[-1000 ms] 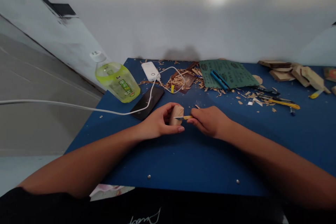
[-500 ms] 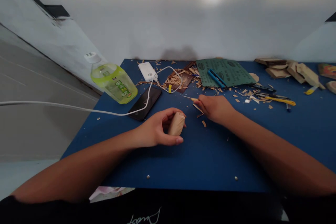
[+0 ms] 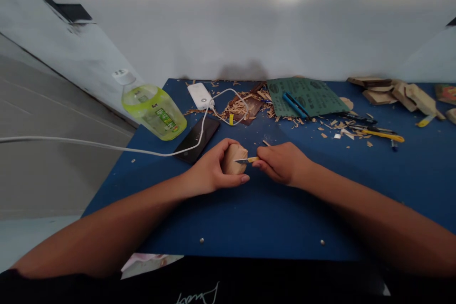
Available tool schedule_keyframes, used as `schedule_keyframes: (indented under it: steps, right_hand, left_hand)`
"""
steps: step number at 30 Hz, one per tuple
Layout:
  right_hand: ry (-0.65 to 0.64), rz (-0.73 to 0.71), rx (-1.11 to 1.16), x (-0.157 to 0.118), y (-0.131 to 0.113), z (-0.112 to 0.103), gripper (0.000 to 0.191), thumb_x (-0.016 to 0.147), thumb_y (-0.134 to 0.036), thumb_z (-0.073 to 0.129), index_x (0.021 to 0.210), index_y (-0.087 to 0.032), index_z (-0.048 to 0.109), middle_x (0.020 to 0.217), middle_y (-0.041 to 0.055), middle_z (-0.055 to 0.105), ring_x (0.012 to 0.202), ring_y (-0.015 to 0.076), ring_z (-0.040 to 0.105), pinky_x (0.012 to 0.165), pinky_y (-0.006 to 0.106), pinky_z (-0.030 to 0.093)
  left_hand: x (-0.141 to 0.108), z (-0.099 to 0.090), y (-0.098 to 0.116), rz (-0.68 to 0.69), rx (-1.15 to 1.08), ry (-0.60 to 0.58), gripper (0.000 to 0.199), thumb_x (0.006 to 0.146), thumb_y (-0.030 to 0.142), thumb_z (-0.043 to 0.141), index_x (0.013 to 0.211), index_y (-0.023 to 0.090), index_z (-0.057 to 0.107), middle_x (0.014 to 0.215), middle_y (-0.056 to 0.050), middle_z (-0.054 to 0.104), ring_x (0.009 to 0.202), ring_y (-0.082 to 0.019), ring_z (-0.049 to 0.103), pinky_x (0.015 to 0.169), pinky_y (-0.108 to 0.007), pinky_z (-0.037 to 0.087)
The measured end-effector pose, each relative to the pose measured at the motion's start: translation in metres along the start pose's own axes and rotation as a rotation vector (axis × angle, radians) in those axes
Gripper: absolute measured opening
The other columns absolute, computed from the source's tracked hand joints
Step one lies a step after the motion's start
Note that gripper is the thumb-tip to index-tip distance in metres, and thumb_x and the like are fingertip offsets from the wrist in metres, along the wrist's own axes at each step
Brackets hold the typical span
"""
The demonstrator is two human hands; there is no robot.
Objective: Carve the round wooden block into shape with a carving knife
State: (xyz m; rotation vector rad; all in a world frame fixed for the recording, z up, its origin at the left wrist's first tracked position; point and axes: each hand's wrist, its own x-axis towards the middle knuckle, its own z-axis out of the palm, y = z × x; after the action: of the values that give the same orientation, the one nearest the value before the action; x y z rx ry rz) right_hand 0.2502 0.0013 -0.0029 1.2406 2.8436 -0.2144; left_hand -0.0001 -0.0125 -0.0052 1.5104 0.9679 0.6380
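Observation:
A rounded piece of pale wood [image 3: 232, 159] is gripped between the thumb and fingers of my left hand [image 3: 213, 169], above the blue table. My right hand [image 3: 284, 163] is closed around the yellow handle of a small knife [image 3: 252, 159]. The knife's blade points left and lies over the right part of the wood; whether it cuts in cannot be told. A thin wood sliver [image 3: 266, 143] lies just behind my right hand.
Behind my left hand are a black phone [image 3: 198, 139], a tilted bottle [image 3: 155, 111] and a white power bank [image 3: 200, 96] with a cable. Wood shavings [image 3: 239, 107], green sandpaper [image 3: 320, 97], a blue cutter [image 3: 295, 105], a yellow cutter [image 3: 383, 136] and wood blocks [image 3: 379, 96] lie farther back.
My right hand has moved left and toward me, bringing the knife blade over the wood. My left hand has shifted slightly, and the wood is turned to show a broader face.

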Motion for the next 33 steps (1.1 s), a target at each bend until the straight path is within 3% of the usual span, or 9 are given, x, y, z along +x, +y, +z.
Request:
schedule_keyframes:
  steps: [9, 14, 16, 19, 21, 24, 28, 33]
  right_hand:
    - [-0.054, -0.003, -0.059, 0.001, -0.002, -0.004, 0.055, 0.114, -0.059, 0.025, 0.11, -0.02, 0.062, 0.088, 0.011, 0.078, 0.072, 0.0245, 0.069, 0.057, 0.034, 0.016]
    - [-0.01, 0.016, -0.09, 0.002, -0.001, -0.005, 0.059, 0.113, -0.064, 0.024, 0.113, -0.02, 0.063, 0.09, 0.0111, 0.078, 0.073, 0.0246, 0.07, 0.057, 0.033, 0.018]
    - [0.003, 0.075, -0.098, 0.005, 0.007, -0.004, 0.059, 0.113, -0.063, 0.022, 0.112, -0.02, 0.063, 0.091, 0.011, 0.079, 0.074, 0.0247, 0.07, 0.057, 0.034, 0.017]
    - [0.029, 0.272, -0.097, 0.006, 0.026, -0.002, 0.059, 0.114, -0.059, 0.019, 0.109, -0.02, 0.063, 0.089, 0.0102, 0.078, 0.069, 0.0238, 0.069, 0.057, 0.034, 0.017]
    - [0.097, 0.305, -0.097, 0.005, 0.036, -0.003, 0.059, 0.115, -0.057, 0.018, 0.107, -0.019, 0.062, 0.091, 0.0101, 0.078, 0.071, 0.0236, 0.069, 0.058, 0.034, 0.017]
    - [0.101, 0.175, -0.042, 0.002, 0.034, -0.004, 0.06, 0.114, -0.059, 0.017, 0.108, -0.019, 0.061, 0.092, 0.0092, 0.078, 0.075, 0.0235, 0.069, 0.059, 0.033, 0.018]
    - [-0.011, -0.015, 0.012, -0.001, 0.012, -0.003, 0.058, 0.114, -0.06, 0.019, 0.108, -0.019, 0.061, 0.088, 0.0093, 0.077, 0.072, 0.0232, 0.068, 0.059, 0.033, 0.017]
    - [-0.014, -0.019, 0.026, 0.0, 0.001, -0.001, 0.063, 0.113, -0.063, 0.016, 0.108, -0.019, 0.061, 0.084, 0.0099, 0.076, 0.071, 0.0237, 0.067, 0.059, 0.033, 0.016]
  left_hand:
    - [-0.002, 0.0, 0.002, -0.018, 0.039, 0.003, 0.066, 0.074, 0.04, 0.093, 0.122, 0.024, 0.051, 0.101, 0.0, 0.062, 0.079, -0.015, 0.061, 0.072, -0.029, 0.052]
    - [-0.005, -0.003, 0.009, -0.027, 0.086, 0.019, 0.069, 0.075, 0.042, 0.092, 0.127, 0.025, 0.05, 0.103, -0.001, 0.063, 0.082, -0.017, 0.062, 0.069, -0.028, 0.051]
    - [-0.005, -0.005, 0.011, -0.041, 0.116, 0.026, 0.069, 0.074, 0.044, 0.092, 0.126, 0.025, 0.05, 0.102, -0.001, 0.063, 0.082, -0.018, 0.061, 0.069, -0.028, 0.05]
    - [-0.006, -0.005, 0.014, -0.029, 0.162, -0.023, 0.069, 0.073, 0.044, 0.092, 0.125, 0.024, 0.05, 0.101, -0.001, 0.063, 0.084, -0.018, 0.061, 0.071, -0.029, 0.05]
    - [-0.007, -0.004, 0.015, -0.016, 0.185, -0.053, 0.07, 0.073, 0.044, 0.092, 0.126, 0.024, 0.05, 0.103, -0.001, 0.063, 0.086, -0.019, 0.061, 0.074, -0.03, 0.051]
    - [-0.006, -0.005, 0.013, -0.016, 0.19, 0.009, 0.07, 0.075, 0.044, 0.09, 0.127, 0.023, 0.049, 0.103, -0.001, 0.062, 0.086, -0.018, 0.062, 0.074, -0.029, 0.052]
    - [-0.002, -0.006, 0.007, -0.021, 0.133, 0.065, 0.071, 0.075, 0.044, 0.09, 0.127, 0.024, 0.046, 0.103, 0.0, 0.061, 0.082, -0.016, 0.061, 0.068, -0.027, 0.052]
    - [-0.008, 0.0, 0.007, 0.027, 0.155, -0.001, 0.069, 0.077, 0.043, 0.09, 0.127, 0.024, 0.047, 0.104, -0.001, 0.06, 0.082, -0.015, 0.061, 0.069, -0.027, 0.053]
